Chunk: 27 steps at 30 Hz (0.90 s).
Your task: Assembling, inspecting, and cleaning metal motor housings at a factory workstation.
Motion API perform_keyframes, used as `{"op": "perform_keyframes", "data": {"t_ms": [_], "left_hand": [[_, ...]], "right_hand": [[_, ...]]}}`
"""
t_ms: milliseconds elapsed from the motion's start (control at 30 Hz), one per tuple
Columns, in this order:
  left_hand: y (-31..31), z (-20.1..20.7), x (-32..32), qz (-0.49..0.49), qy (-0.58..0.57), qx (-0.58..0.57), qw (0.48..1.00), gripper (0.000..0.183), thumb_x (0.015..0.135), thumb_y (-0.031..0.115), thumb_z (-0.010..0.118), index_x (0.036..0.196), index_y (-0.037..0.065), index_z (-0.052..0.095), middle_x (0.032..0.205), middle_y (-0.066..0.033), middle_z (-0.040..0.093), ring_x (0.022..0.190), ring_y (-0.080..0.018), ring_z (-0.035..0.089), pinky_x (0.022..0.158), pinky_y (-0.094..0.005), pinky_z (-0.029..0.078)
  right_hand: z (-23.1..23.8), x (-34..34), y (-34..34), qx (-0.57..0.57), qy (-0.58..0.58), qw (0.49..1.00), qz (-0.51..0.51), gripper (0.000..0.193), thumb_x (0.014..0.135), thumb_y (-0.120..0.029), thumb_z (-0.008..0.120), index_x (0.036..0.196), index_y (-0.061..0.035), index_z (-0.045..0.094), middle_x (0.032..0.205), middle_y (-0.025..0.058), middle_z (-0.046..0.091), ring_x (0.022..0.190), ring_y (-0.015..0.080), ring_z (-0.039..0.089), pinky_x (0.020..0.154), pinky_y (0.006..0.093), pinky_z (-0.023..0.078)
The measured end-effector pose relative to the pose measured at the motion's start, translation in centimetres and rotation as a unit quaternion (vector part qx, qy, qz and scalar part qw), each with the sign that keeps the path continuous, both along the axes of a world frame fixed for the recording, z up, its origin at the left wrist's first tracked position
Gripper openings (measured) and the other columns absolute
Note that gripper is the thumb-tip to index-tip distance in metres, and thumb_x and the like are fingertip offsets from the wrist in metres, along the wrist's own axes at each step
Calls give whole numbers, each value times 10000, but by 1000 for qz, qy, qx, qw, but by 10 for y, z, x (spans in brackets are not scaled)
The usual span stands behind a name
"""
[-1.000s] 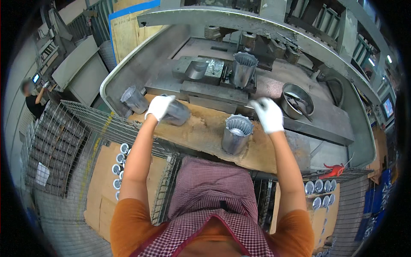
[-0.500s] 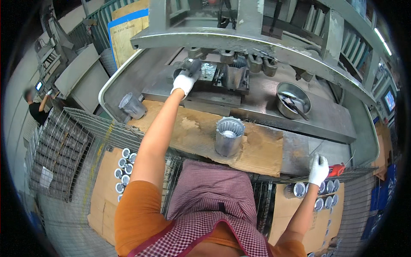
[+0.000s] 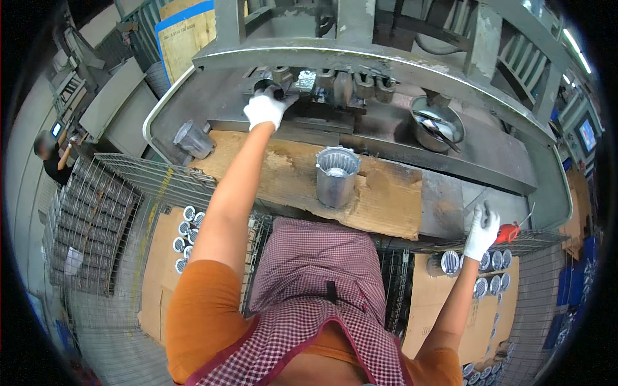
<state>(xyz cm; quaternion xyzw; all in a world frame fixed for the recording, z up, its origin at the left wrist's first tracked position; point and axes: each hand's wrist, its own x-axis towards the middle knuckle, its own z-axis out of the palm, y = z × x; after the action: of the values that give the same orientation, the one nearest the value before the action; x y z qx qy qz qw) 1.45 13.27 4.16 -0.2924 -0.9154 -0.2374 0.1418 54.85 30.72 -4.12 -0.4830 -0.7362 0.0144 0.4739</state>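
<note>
My left hand (image 3: pixel 262 112), in a white glove, is closed around a dark hollow metal cylinder (image 3: pixel 268 89) at the machine bed, with the thumb stretched along its right side. My fingers partly cover the cylinder, and its dark opening shows above them. Off to the right, my gloved right hand (image 3: pixel 483 233) is raised with its fingers loosely apart and nothing visible in them. Just beyond it lies a red tool (image 3: pixel 507 233) with a thin spout. A ribbed grey metal cup (image 3: pixel 337 180) stands upright on the cardboard (image 3: pixel 389 202) between my hands.
A steel bowl (image 3: pixel 438 128) with dark-handled tools sits on the machine bed. Another metal cup (image 3: pixel 194 140) leans at the left. The heavy machine frame (image 3: pixel 373 58) crosses above. Finished-looking cups stand on cardboard (image 3: pixel 444 302) at both sides. A person (image 3: pixel 56 157) works at far left.
My left hand has drawn the dark cylinder slightly back toward me and left, away from the fixture. My right hand has lifted a little, its fingers parting. The whole view has tilted.
</note>
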Motion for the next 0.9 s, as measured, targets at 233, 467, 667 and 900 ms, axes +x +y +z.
{"op": "perform_keyframes", "data": {"t_ms": [233,467,667,900], "left_hand": [[-48,-107,112,-288,-132,264,911,903,717,136,750,1459,31,248,1436,-185,385,1290,-304,442,1099,-394,345],[-8,-24,201,-437,-55,-41,897,750,589,370,804,1259,172,532,1125,-201,608,1004,-368,621,869,-420,505],[9,-45,238,-459,115,-134,871,585,690,373,693,1237,202,572,991,-174,566,903,-347,567,780,-463,415],[-8,-55,232,-453,131,-16,881,492,661,391,724,1110,224,613,981,-167,566,906,-353,580,776,-468,434]], "right_hand": [[-43,66,25,-37,197,963,-179,665,835,-380,719,1278,63,496,1176,186,587,1035,286,577,954,382,436],[18,33,-44,-214,374,892,138,417,946,-346,601,1230,-51,521,821,-22,520,662,38,439,581,205,370],[-48,-42,-130,-344,-8,921,181,527,823,-479,674,1142,-65,606,985,188,682,925,323,662,800,394,500],[-31,-74,-142,-487,36,838,241,578,791,-492,711,1144,-43,617,960,193,687,884,301,673,784,370,505]]}}
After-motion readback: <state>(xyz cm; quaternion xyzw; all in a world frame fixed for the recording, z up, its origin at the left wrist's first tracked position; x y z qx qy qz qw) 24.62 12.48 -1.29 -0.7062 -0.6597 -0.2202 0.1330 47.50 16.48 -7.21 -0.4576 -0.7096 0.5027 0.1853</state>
